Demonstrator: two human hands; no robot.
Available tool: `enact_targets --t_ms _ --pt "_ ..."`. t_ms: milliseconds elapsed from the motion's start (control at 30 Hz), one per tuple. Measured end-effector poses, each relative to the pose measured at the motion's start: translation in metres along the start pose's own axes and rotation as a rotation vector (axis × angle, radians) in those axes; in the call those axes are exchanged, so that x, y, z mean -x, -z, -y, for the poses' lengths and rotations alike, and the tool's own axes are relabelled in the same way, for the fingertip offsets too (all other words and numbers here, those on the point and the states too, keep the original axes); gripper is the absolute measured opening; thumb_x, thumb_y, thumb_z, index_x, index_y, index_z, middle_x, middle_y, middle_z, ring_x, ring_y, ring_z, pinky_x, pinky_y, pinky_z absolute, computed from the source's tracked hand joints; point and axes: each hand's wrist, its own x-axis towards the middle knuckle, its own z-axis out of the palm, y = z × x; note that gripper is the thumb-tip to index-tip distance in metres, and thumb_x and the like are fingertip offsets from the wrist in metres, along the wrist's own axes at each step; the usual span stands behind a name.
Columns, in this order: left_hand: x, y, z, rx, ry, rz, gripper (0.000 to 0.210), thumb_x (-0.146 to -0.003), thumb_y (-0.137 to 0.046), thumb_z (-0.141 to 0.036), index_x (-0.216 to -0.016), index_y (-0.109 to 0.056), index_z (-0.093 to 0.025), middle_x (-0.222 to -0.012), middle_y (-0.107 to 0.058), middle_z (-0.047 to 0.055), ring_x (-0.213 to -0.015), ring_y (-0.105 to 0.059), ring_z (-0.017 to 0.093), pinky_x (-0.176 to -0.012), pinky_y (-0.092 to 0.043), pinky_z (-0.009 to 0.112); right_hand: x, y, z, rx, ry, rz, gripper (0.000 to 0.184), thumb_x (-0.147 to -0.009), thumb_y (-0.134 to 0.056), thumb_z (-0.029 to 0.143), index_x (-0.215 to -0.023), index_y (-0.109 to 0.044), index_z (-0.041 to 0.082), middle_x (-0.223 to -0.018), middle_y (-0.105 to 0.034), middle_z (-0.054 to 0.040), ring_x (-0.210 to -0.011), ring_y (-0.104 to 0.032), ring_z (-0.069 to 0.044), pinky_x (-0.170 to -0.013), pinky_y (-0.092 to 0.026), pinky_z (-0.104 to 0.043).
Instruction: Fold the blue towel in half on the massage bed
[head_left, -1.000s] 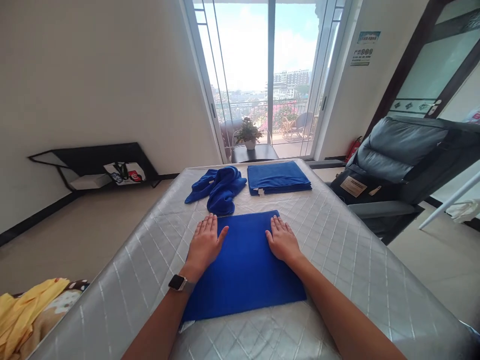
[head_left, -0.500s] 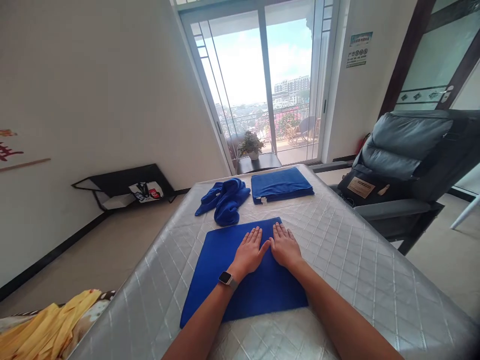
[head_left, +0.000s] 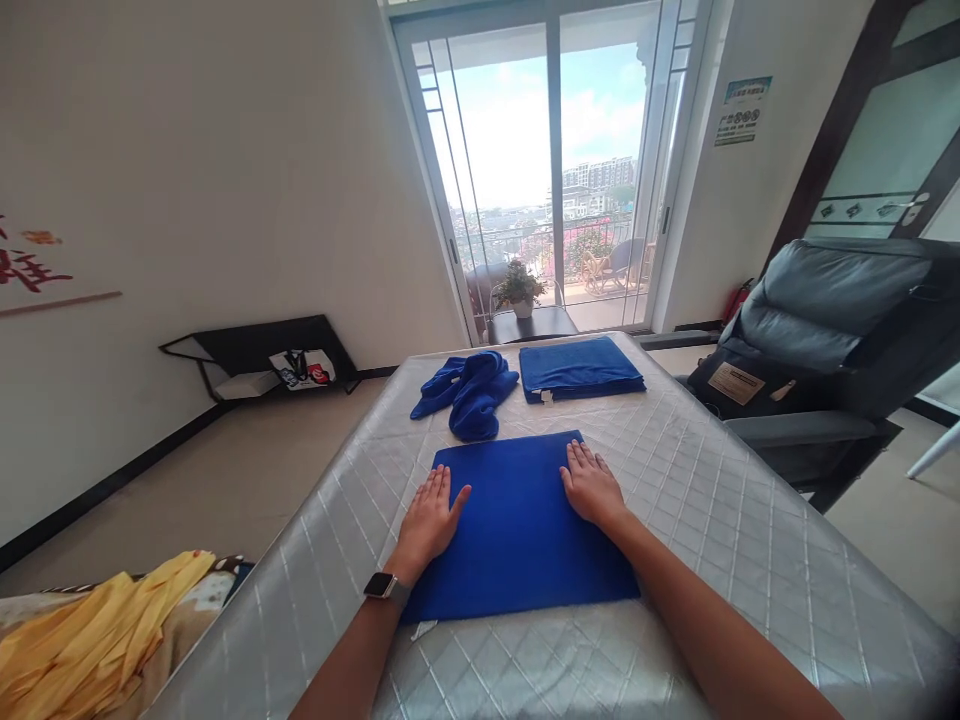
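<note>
A blue towel (head_left: 517,540), folded into a flat rectangle, lies in front of me on a table with a silver quilted cover (head_left: 712,540). On its left edge rests my left hand (head_left: 429,515), palm down with the fingers out straight and the thumb apart. My right hand (head_left: 592,483) lies flat along the towel's right edge near the far corner. A small white tag (head_left: 424,630) sticks out from under the near left corner. Beyond it are a crumpled blue towel (head_left: 476,390) and a neat stack of folded blue towels (head_left: 581,368).
At the right stands a dark recliner (head_left: 817,330) with a black bag (head_left: 742,385) on it. Yellow cloth (head_left: 105,630) is piled low at the left. A potted plant (head_left: 521,290) sits on a chair by the glass door. A black rack (head_left: 277,355) stands along the left wall.
My left hand has slid left from the towel's middle to its left edge. My right hand stays near the right edge. The white tag at the near corner has come into sight.
</note>
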Motion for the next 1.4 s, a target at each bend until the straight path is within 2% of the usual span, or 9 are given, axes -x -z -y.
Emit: enact_targets --t_ms 167,333,467,700,900,1067,1133,1200,1400 --pt "0.0 0.006 -0.006 0.012 0.001 0.019 0.086 -0.099 -0.01 -0.064 -0.152 -0.034 0.0 -0.159 -0.033 0.022 -0.149 -0.03 0.03 -0.121 -0.028 0.046 0.002 0.0 0.002 0.045 -0.004 -0.039 0.064 -0.103 -0.019 0.039 -0.157 -0.025 0.005 -0.165 -0.021 -0.0098 -0.152 -0.015 -0.021 -0.123 -0.012 -0.04" --pt "0.002 0.009 -0.005 0.039 -0.009 0.003 0.086 -0.1 -0.01 -0.064 -0.151 -0.034 0.0 -0.159 -0.033 0.023 -0.149 -0.03 0.029 -0.121 -0.028 0.045 0.012 0.008 0.012 0.175 0.035 -0.143 0.061 -0.101 -0.024 0.03 -0.155 -0.03 0.003 -0.163 -0.025 -0.0139 -0.152 -0.015 -0.024 -0.123 -0.008 -0.045" --pt "0.001 0.008 -0.003 0.053 -0.018 0.004 0.09 -0.098 -0.008 -0.067 -0.151 -0.034 0.001 -0.159 -0.033 0.023 -0.149 -0.03 0.029 -0.121 -0.028 0.046 0.032 0.015 0.016 0.218 0.06 -0.073 0.061 -0.102 -0.023 0.032 -0.155 -0.032 0.003 -0.162 -0.027 -0.0149 -0.152 -0.018 -0.024 -0.123 -0.012 -0.045" --pt "0.0 -0.003 0.001 0.06 -0.037 -0.023 0.092 -0.097 -0.007 -0.068 -0.152 -0.034 0.001 -0.159 -0.034 0.023 -0.149 -0.03 0.03 -0.122 -0.027 0.046 0.075 0.009 0.015 0.186 -0.021 0.047 0.066 -0.104 -0.018 0.044 -0.158 -0.021 0.007 -0.165 -0.016 -0.0089 -0.153 -0.013 -0.021 -0.123 -0.015 -0.042" --pt "-0.001 -0.006 0.003 0.068 -0.044 -0.018 0.093 -0.096 -0.011 -0.07 -0.151 -0.035 0.002 -0.158 -0.034 0.024 -0.148 -0.033 0.031 -0.121 -0.029 0.046 0.078 0.007 0.013 0.157 -0.038 0.088 0.067 -0.104 -0.017 0.047 -0.159 -0.017 0.009 -0.166 -0.011 -0.0068 -0.153 -0.01 -0.02 -0.124 -0.013 -0.041" --pt "0.004 0.011 -0.001 0.004 0.021 -0.108 0.094 -0.096 -0.01 -0.07 -0.149 -0.039 0.002 -0.155 -0.04 0.024 -0.146 -0.036 0.033 -0.12 -0.03 0.048 0.079 0.017 0.015 0.092 -0.034 0.13 0.068 -0.104 -0.016 0.048 -0.159 -0.016 0.008 -0.166 -0.01 -0.0076 -0.153 -0.009 -0.021 -0.124 -0.012 -0.042" --pt "0.008 0.02 -0.012 0.002 0.022 -0.166 0.091 -0.097 -0.013 -0.07 -0.15 -0.039 -0.002 -0.156 -0.04 0.023 -0.147 -0.035 0.033 -0.12 -0.031 0.049 0.081 0.019 0.015 0.06 -0.029 0.137 0.068 -0.104 -0.015 0.048 -0.159 -0.015 0.008 -0.166 -0.01 -0.0075 -0.153 -0.008 -0.02 -0.124 -0.012 -0.042" --pt "0.014 0.028 -0.033 0.036 -0.063 -0.168 0.082 -0.098 -0.017 -0.066 -0.152 -0.039 -0.007 -0.157 -0.04 0.019 -0.147 -0.034 0.031 -0.12 -0.032 0.048 0.081 0.019 0.014 0.035 -0.024 0.136 0.068 -0.104 -0.016 0.047 -0.159 -0.015 0.008 -0.166 -0.009 -0.0075 -0.153 -0.008 -0.02 -0.124 -0.012 -0.042" --pt "0.018 0.031 -0.141 0.183 -0.47 -0.04 0.066 -0.103 -0.024 -0.055 -0.154 -0.036 -0.015 -0.159 -0.039 0.013 -0.149 -0.031 0.024 -0.12 -0.034 0.045 0.078 0.01 0.009 0.03 -0.003 0.09 0.065 -0.102 -0.024 0.042 -0.159 -0.021 0.01 -0.165 -0.013 -0.0096 -0.153 -0.012 -0.023 -0.123 -0.013 -0.044"
